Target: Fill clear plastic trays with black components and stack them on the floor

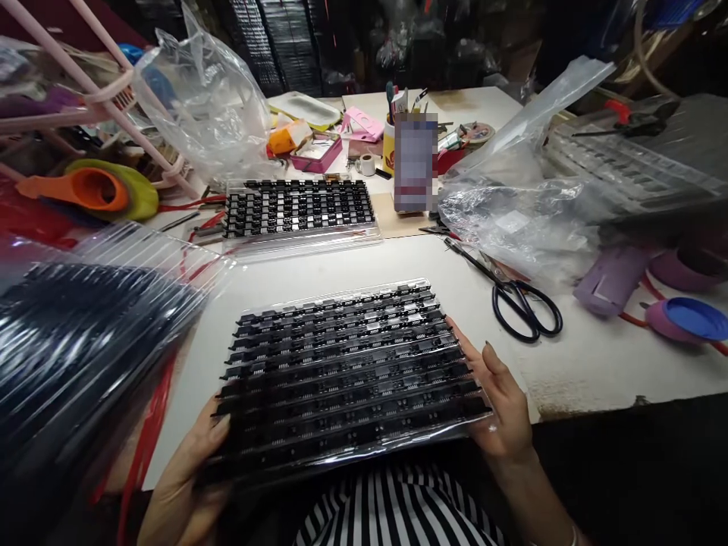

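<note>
Between my hands is a clear plastic tray (pixel 364 451) filled with rows of small black parts (pixel 346 364), tilted toward me over the front of the table. My left hand (pixel 193 470) grips its lower left edge, thumb on top. At the right edge, my right hand (pixel 500 394) supports the tray from the side and below, its thumb raised and its other fingers partly hidden beneath. A second clear tray (pixel 307 246) with similar black parts lies farther back on the table. To the left, a stack of trays (pixel 114 326) with dark contents appears blurred.
Black-handled scissors (pixel 526 307) lie right of the held tray. Clear plastic bags (pixel 517 227) crowd the right side, near a purple container with a blue inside (pixel 694 318). A pen cup (pixel 389 144) stands at the back. Red strips (pixel 151 417) hang at the left table edge.
</note>
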Demonstrator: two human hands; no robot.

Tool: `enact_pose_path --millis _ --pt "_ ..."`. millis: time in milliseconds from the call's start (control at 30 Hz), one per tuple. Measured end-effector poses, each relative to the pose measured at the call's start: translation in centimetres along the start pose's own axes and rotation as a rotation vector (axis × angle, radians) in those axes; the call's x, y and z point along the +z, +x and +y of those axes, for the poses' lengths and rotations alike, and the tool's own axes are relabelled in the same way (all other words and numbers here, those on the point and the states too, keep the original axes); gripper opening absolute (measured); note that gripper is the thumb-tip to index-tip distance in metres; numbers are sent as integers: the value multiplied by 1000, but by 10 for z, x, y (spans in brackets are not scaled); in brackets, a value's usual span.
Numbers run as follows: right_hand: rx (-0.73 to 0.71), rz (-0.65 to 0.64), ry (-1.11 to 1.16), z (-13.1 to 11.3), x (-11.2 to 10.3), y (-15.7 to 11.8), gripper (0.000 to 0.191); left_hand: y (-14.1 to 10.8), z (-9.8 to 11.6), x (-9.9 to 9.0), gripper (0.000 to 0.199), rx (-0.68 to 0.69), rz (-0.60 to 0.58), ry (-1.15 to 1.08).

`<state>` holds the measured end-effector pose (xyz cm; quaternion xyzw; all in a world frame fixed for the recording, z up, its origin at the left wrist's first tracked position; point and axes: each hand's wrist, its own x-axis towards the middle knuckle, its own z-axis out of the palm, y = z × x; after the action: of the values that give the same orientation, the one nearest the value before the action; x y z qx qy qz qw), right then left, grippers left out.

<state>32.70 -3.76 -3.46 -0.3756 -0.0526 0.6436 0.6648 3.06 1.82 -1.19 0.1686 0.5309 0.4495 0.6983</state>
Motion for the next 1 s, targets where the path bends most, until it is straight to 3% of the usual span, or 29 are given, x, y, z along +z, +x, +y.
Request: enact_pose_path --millis 533,833,1000 --pt "-7 122 -29 -1 3 -3 53 5 -9 -14 50 78 -217 -81" --pt "-5 172 18 -3 1 -8 49 6 -8 -14 47 93 -272 -156" --pt "-49 199 15 -1 -3 -4 56 8 -7 -18 40 65 -291 -258"
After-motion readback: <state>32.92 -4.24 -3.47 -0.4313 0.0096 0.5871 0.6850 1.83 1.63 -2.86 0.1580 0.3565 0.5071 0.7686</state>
